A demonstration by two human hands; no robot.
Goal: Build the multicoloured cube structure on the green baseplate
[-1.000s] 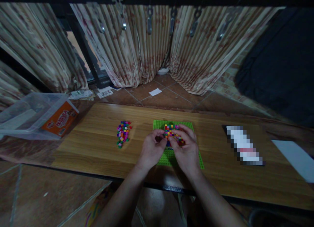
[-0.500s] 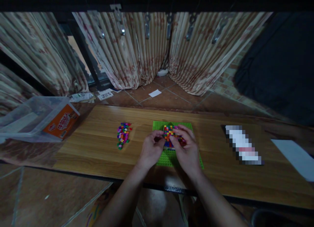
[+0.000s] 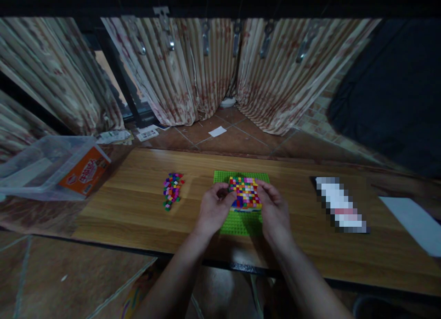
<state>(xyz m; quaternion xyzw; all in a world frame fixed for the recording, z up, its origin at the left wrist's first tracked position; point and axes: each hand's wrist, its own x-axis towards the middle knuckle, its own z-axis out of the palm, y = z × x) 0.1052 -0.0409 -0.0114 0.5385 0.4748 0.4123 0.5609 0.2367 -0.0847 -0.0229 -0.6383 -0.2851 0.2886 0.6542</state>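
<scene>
Brick mosaic (image 3: 245,193), edges part-hidden; left hand (image 3: 214,208), right hand (image 3: 276,209) holding

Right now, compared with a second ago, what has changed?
The right hand moved right, from over the brick block to its right edge, uncovering the colourful top. The left hand stayed at the left edge; green board and loose cubes stayed put.

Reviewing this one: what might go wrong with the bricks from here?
With the left hand and right hand at opposite sides of the multicoloured block, uneven pressure might loosen some small pieces. The loose cubes lie uncontained left of the green baseplate, so a sideways sweep of the left hand could scatter them.
</scene>
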